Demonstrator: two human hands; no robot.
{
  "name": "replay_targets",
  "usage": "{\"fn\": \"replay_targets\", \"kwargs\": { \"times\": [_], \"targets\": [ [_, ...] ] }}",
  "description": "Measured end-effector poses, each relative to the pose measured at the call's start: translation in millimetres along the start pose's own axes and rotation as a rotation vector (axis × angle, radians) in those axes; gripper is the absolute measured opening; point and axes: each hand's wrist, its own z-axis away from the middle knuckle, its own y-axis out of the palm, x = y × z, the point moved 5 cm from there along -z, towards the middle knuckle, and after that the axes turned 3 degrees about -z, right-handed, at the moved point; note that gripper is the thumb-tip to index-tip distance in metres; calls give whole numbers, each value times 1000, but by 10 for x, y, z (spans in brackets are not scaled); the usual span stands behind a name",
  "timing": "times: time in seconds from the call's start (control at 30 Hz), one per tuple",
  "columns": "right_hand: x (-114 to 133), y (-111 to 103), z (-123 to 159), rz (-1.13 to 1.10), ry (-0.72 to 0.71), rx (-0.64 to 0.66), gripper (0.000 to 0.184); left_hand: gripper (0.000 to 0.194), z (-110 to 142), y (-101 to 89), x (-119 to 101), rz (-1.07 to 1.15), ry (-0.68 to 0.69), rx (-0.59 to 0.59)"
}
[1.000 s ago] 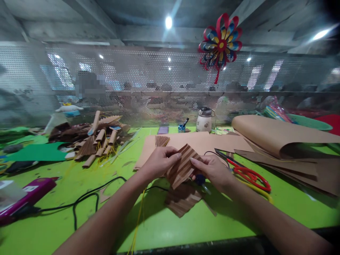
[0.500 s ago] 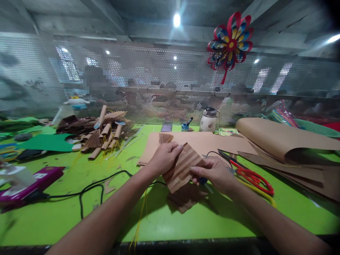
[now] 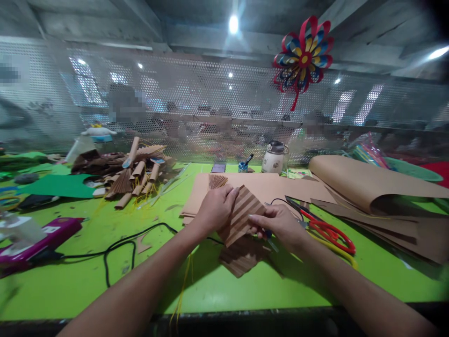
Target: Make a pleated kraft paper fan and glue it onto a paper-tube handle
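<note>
A brown paper piece with light and dark stripes (image 3: 242,213), perhaps folded in pleats, is held up in front of me. My left hand (image 3: 218,206) grips its upper left side, thumb on the front. On the right edge, my right hand (image 3: 275,222) pinches it between thumb and fingers. A small blue item (image 3: 268,234) shows beneath the right fingers; whether they hold it is unclear. Below, a second striped brown paper piece (image 3: 242,262) lies on the table, partly shaded. Behind my left hand, a pleated paper fan (image 3: 218,181) rests on flat brown sheets (image 3: 252,180).
Red-handled scissors (image 3: 331,234) lie right of my hand, beside large kraft paper sheets (image 3: 351,175). A bottle (image 3: 273,158) stands behind. To the left are a pile of paper rolls (image 3: 138,171) and a purple power strip (image 3: 59,236) with a black cord (image 3: 140,234).
The held striped paper has turned and tilted slightly, with its lower corner raised. Both hands keep their grip. The whole view has shifted a little.
</note>
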Motion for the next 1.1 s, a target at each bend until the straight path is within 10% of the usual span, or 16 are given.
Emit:
{"fn": "replay_targets", "kwargs": {
  "times": [0.47,0.77,0.93,1.1],
  "targets": [
    [161,-142,10,-44,-27,-33,48,36,55,185,105,724,-361,172],
    [501,-1299,852,775,-72,-321,33,37,47,193,81,563,-228,175],
    [238,-1298,949,1358,-21,-72,60,37,99,222,33,556,-234,205],
    [49,-1251,773,1481,38,-83,66,37,121,224,-19,580,-215,169]
  ]
}}
